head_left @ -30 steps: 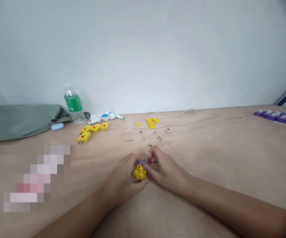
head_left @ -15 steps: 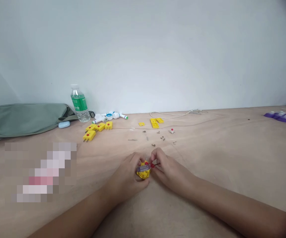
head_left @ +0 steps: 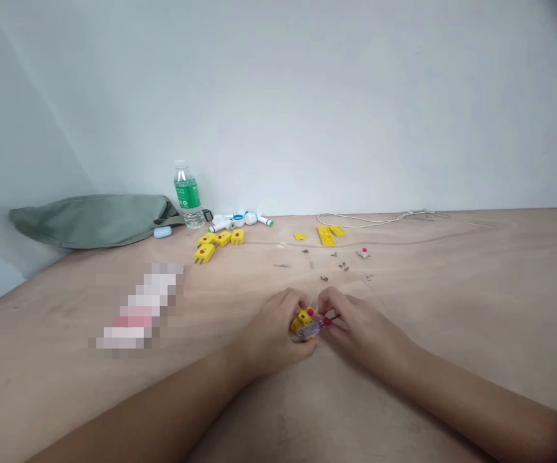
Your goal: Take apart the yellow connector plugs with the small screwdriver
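Curled around a yellow plug-like housing (head_left: pixel 299 320) with a red button is my left hand (head_left: pixel 278 328), near the front middle of the table. My right hand (head_left: pixel 356 321) pinches a screwdriver (head_left: pixel 311 330) by its dark shaft, close to a red collar. Its clear handle points left and lies in front of the housing. Both hands are close together, and fingers hide part of the housing. Beyond them lie small metal parts (head_left: pixel 324 278), a white piece with a red button (head_left: pixel 364 254) and several yellow cover pieces (head_left: pixel 326 236).
Several yellow plugs (head_left: pixel 204 253) with red buttons sit at the back left. Behind them are white-and-blue parts (head_left: pixel 249 218), a water bottle (head_left: pixel 188 196), a light blue case (head_left: pixel 163 232) and a grey-green bag (head_left: pixel 100 222). A white cable (head_left: pixel 356 224) lies along the wall. A blurred patch (head_left: pixel 141 308) covers something left.
My view has turned left, so everything appears farther right. The screwdriver handle has swung a little lower across the yellow housing. Both hands keep their holds.
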Demonstrator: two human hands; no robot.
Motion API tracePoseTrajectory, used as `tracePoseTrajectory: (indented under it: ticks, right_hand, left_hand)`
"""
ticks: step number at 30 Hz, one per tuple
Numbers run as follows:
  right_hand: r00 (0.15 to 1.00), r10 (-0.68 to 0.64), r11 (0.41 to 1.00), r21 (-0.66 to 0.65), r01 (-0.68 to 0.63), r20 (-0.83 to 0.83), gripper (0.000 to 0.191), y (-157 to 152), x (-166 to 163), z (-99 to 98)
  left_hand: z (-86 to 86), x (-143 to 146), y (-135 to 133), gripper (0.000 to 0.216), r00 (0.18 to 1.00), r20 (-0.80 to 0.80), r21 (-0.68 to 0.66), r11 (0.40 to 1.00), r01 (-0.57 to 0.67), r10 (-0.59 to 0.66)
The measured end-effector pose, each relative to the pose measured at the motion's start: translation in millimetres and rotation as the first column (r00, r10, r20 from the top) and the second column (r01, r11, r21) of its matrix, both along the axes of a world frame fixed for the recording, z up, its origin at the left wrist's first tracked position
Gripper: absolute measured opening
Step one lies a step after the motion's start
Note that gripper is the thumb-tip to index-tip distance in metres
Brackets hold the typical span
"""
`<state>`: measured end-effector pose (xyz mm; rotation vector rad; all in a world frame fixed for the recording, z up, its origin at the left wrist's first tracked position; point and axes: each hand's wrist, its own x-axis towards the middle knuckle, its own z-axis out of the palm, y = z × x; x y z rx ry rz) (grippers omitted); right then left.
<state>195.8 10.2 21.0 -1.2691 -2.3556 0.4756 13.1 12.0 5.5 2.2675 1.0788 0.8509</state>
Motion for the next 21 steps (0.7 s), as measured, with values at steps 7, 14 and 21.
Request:
tracePoseTrajectory:
  ticks: [7, 14, 21]
  right_hand:
    - [0.999, 0.051, 0.999, 0.001, -0.051, 0.020, 0.012, -1.5, 1.9, -5.7]
    - [0.999, 0.030, 0.998, -0.048, -0.031, -0.038, 0.011, -1.2, -1.3, -4.9]
    - [0.999, 0.005, 1.000, 0.006, -0.004, -0.045, 0.010, -1.1, -1.3, -1.4]
  left_hand:
    - [2.1, -0.9, -0.1, 0.033, 1.000, -0.018, -0.008, 1.000, 0.005, -0.005]
    - [-1.7, 0.5, 1.2, 0.030, 1.000, 0.010, 0.022, 1.000, -0.006, 0.006]
    - [-1.4, -0.1, 0.6, 0.029, 1.000, 0.004, 0.020, 1.000, -0.009, 0.009]
